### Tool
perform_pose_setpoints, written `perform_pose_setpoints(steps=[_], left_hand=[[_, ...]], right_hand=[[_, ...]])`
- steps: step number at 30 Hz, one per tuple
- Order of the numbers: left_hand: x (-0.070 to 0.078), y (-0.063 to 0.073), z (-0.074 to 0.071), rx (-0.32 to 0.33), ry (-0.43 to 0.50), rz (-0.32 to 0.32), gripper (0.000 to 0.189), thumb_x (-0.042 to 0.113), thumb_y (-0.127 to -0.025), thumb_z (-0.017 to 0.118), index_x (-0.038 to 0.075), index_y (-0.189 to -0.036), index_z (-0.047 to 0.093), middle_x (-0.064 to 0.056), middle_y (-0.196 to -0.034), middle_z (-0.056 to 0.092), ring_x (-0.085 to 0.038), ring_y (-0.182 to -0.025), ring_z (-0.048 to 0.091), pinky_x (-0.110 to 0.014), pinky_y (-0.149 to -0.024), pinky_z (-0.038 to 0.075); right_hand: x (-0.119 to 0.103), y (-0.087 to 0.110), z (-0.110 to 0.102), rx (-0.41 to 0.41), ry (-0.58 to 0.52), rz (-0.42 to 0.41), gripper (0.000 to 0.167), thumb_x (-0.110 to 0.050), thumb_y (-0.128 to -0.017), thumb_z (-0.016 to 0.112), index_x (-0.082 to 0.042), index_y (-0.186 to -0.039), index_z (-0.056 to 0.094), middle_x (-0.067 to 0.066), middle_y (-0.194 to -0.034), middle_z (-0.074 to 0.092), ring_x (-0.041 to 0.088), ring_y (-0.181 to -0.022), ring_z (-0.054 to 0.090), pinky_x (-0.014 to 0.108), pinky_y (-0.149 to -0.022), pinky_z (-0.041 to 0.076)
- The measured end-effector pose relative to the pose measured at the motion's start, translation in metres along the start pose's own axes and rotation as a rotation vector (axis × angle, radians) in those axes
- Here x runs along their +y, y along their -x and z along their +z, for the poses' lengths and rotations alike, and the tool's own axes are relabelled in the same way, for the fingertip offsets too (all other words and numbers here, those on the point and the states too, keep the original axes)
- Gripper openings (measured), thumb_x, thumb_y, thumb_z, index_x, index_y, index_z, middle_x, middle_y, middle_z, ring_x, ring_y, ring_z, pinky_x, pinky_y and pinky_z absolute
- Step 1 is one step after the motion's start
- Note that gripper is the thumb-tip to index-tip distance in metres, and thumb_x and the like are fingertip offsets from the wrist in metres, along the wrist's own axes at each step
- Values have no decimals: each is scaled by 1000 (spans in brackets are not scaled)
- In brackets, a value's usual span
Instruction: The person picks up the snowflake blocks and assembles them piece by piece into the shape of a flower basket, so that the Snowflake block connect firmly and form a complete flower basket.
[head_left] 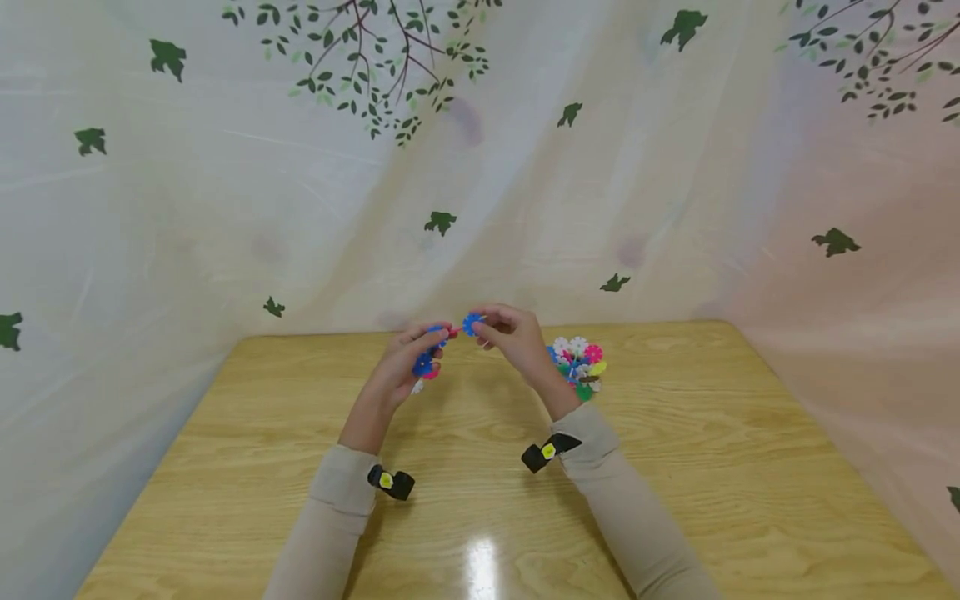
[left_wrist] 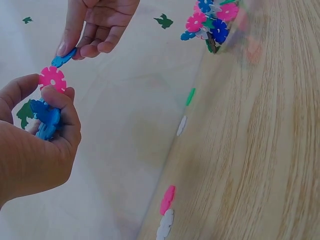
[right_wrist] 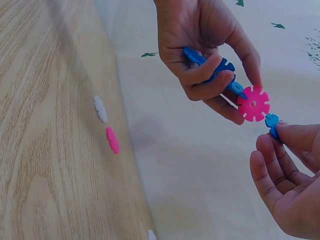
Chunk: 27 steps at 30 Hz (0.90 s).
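Note:
My left hand (head_left: pixel 390 371) holds several blue notched plastic discs (left_wrist: pixel 46 117), flower-shaped and joined together, curled within its fingers. A pink notched disc (right_wrist: pixel 254 104) stands at the end of these pieces, between the left thumb and fingertips. From the right, my right hand (head_left: pixel 519 340) pinches a blue disc (head_left: pixel 472 324) between thumb and forefinger. This disc's edge meets the rim of the pink one in both wrist views. Both hands are raised over the far part of the table, and the left fingers hide part of the blue pieces.
A heap of joined discs (head_left: pixel 579 365) in blue, white, pink, green and yellow lies beyond my right wrist. Along the wooden table's (head_left: pixel 480 475) far edge are a loose pink disc (right_wrist: pixel 112 140) and a white disc (right_wrist: pixel 100 109). A printed curtain (head_left: pixel 525 183) hangs behind.

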<state>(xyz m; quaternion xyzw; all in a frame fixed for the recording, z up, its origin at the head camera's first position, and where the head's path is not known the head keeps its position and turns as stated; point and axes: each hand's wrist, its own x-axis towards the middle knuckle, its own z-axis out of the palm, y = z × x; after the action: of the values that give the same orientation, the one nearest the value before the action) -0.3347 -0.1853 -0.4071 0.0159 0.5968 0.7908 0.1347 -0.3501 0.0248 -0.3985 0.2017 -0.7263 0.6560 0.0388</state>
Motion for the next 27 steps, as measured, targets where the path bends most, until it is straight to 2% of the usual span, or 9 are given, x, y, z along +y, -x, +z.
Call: perform_pose_setpoints(steps=[2, 5, 11, 14, 20, 24, 27], left_hand=[[-1, 1, 0, -4, 1, 2, 17, 20, -103, 63, 15, -117, 69, 3, -106, 67, -6, -73, 51, -18, -58, 44], [-2, 1, 0, -8, -1, 5, 17, 20, -103, 63, 14, -117, 69, 3, -107, 69, -6, -73, 52, -18, -59, 45], [-2, 1, 1, -2, -31, -7, 28, 20, -101, 65, 8, -126, 66, 5, -95, 63, -7, -76, 54, -18, -62, 47], [-1, 0, 2, 1, -69, -2, 33, 22, -100, 67, 6, -129, 65, 5, -98, 63, -7, -82, 58, -18, -67, 50], [-3, -1, 0, -21, -88, 43, 38, 14, -102, 64, -5, -135, 60, 3, -110, 72, -10, -103, 69, -23, -85, 59], [-4, -2, -1, -51, -54, 88, 37, 5, -102, 60, -12, -134, 58, 4, -101, 75, -9, -99, 72, -25, -90, 59], [-4, -2, 0, -61, -17, 106, 27, 2, -101, 59, -9, -124, 65, 4, -95, 76, -8, -92, 74, -26, -89, 60]], right_hand=[[2, 1, 0, -1, 2, 3, 27, -11, -99, 68, 3, -122, 70, 21, -94, 71, 46, -87, 67, 45, -76, 62], [3, 1, 0, -1, 4, 12, 27, -10, -99, 67, 3, -121, 70, 18, -92, 71, 38, -83, 69, 37, -73, 62], [4, 1, 0, -36, 20, 19, 27, -9, -99, 66, 3, -123, 71, 23, -93, 71, 15, -74, 68, 26, -71, 60], [3, -1, -1, -53, 41, 9, 27, -10, -100, 66, 2, -123, 71, 24, -94, 71, 9, -72, 67, 26, -71, 60], [6, 0, -1, -55, 29, -11, 26, -10, -99, 66, 1, -122, 72, 25, -101, 73, 10, -75, 68, 26, -72, 60], [7, 2, 0, -47, 7, -14, 26, -10, -99, 67, 1, -121, 73, 24, -104, 74, 12, -75, 69, 26, -72, 61], [7, 3, 1, -29, 9, -31, 25, -11, -99, 67, 1, -120, 73, 23, -101, 75, 17, -75, 71, 27, -73, 60]])
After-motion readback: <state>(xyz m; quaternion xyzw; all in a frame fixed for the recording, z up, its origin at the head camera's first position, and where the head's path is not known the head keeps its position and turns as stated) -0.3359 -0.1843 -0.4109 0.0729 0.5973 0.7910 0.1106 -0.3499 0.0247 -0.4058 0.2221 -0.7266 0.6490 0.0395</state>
